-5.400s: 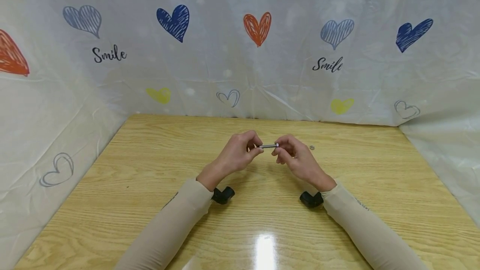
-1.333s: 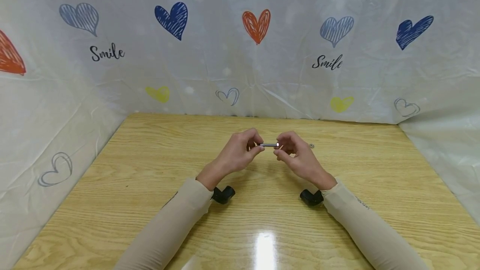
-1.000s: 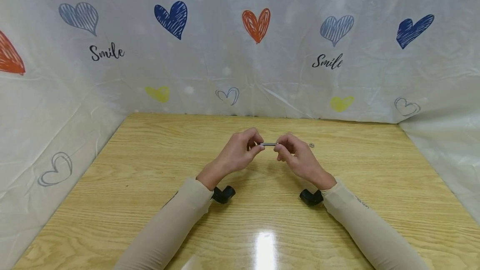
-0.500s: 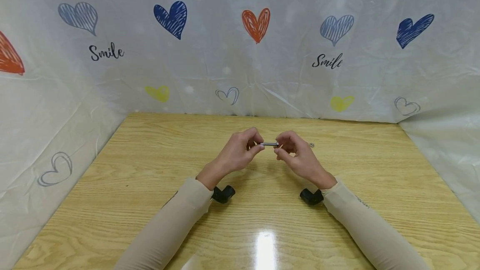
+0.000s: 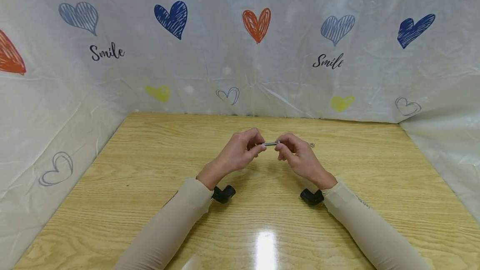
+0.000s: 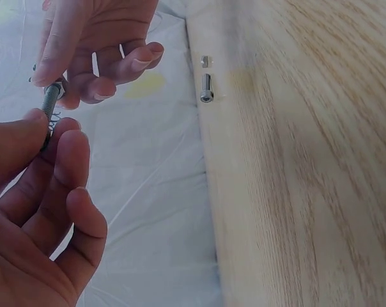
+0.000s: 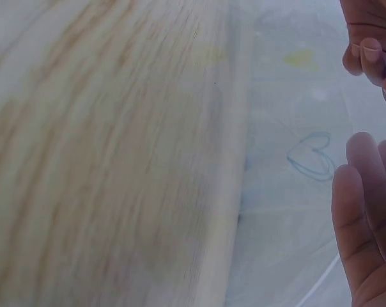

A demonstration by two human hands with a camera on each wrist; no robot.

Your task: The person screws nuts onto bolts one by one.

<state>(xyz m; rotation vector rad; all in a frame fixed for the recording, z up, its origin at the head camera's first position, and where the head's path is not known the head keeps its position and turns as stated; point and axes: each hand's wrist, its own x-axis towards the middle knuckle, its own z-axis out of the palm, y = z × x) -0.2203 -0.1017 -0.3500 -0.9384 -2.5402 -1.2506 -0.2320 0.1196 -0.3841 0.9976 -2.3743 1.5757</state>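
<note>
My left hand (image 5: 236,153) holds a silver bolt (image 5: 271,143) level above the table, pinched by one end between thumb and fingers. In the left wrist view the bolt's threaded shank (image 6: 50,101) runs from the left fingertips up to a hex nut (image 6: 61,87) at its other end. My right hand (image 5: 300,157) pinches that nut with thumb and index finger, its other fingers loosely bent. The left fingers hide the bolt's near end. In the right wrist view only some fingers (image 7: 365,198) of the right hand show.
On the wooden table (image 5: 168,157) behind the right hand lies a small loose nut (image 5: 312,145). The left wrist view shows a socket-head bolt (image 6: 207,88) beside it. A white cloth (image 5: 210,61) printed with hearts stands along the back and sides.
The left hand has stayed nearly still with the bolt. The right thumb and index finger, spread apart at the nut half a second ago, have closed on it again.
</note>
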